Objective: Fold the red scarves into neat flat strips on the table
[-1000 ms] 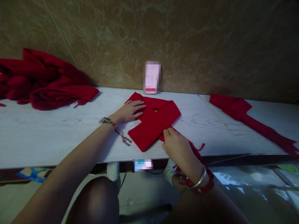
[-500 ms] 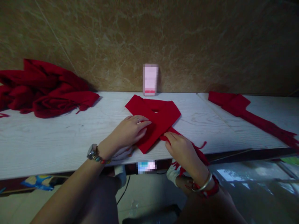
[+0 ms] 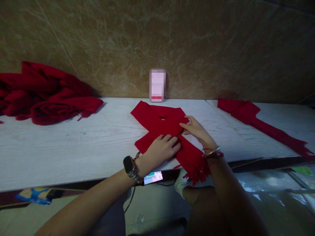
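Note:
A red scarf (image 3: 157, 109) lies on the white bench, looped with its two ends crossed. One end points to the lower left; the other ends at the lower right in a fringe (image 3: 198, 168) over the front edge. My left hand (image 3: 163, 147) rests palm down across the crossed part, its fingers loosely bent and nothing visibly gripped. At the loop's right edge, my right hand (image 3: 197, 129) touches the cloth with its fingers spread. The underside of the cloth near both hands is hidden.
Along the wall stands a blurred pink-and-white phone-like rectangle (image 3: 157, 85). A heap of red scarves (image 3: 59, 91) sits to the left and another folded scarf (image 3: 246, 111) to the right. Below the bench edge are a lit screen (image 3: 153, 177) and a blue packet (image 3: 34, 195).
My left hand has moved right and down across the scarf. My right hand has moved up to the loop's edge. The upper end now points lower left, and the fringed end is spread wider.

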{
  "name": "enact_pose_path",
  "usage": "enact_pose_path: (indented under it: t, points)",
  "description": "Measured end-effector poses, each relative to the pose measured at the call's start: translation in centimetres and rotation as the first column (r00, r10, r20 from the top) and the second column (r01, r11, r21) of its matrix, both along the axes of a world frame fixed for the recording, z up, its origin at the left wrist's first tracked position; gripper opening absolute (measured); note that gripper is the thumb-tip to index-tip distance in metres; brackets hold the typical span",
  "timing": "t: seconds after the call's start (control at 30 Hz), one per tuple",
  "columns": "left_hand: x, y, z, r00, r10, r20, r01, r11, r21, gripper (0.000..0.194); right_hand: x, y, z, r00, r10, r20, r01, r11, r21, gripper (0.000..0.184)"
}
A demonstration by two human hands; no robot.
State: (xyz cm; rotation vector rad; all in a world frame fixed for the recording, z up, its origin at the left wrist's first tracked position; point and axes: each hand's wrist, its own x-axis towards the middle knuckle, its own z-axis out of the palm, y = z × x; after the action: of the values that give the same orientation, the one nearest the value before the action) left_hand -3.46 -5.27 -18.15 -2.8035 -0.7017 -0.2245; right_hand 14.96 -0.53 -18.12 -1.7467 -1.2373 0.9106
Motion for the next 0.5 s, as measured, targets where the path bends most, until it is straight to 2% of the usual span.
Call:
enact_pose_path:
  t: [0.17, 0.33, 0.5]
  points:
    - [0.6, 0.2, -0.3, 0.995, 0.100, -0.017, -0.101, 0.995, -0.018, 0.031, -0.4, 1.0, -0.3, 0.984, 0.001, 0.176, -0.006, 1.000, 0.026, 0.052]
    - [0.1, 0.2, -0.6, 0.992, 0.087, -0.088, -0.081, 0.995, 0.065, 0.034, 0.0, 1.4, -1.0, 0.986, 0.012, 0.167, -0.023, 0.998, 0.065, 0.054]
    - [-1.2, -0.7, -0.8, 0.992, 0.089, -0.085, -0.075, 0.984, 0.159, 0.033, -0.2, 2.0, -0.7, 0.980, 0.016, 0.199, -0.028, 0.998, 0.059, 0.043]
